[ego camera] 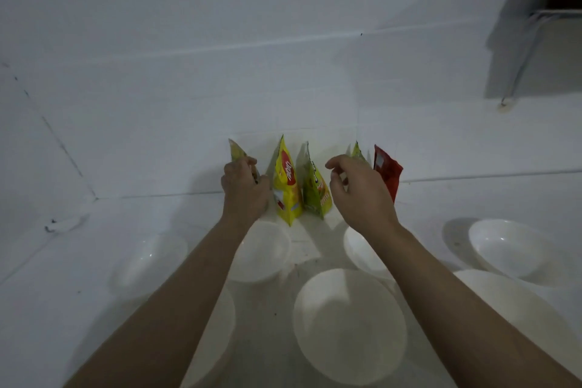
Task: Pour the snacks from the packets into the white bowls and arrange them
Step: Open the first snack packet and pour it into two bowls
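Observation:
Several snack packets lean upright against the white wall. My left hand (244, 189) grips the leftmost green-yellow packet (236, 151). To its right stand a yellow packet (286, 186) and a green packet (316, 192). My right hand (359, 189) hovers with loosely curled fingers in front of another green packet (357, 149), holding nothing. A red packet (389, 172) stands at the far right. White bowls sit on the counter nearer me: one under my left wrist (271, 252), one under my right wrist (359, 249), a large one (349, 324) in the centre.
More white bowls lie at the left (151, 261), the far right (507, 246), the lower left (217, 324) and the lower right (516, 302). The white tiled wall (283, 72) rises right behind the packets. A metal rack (554, 14) hangs at the upper right.

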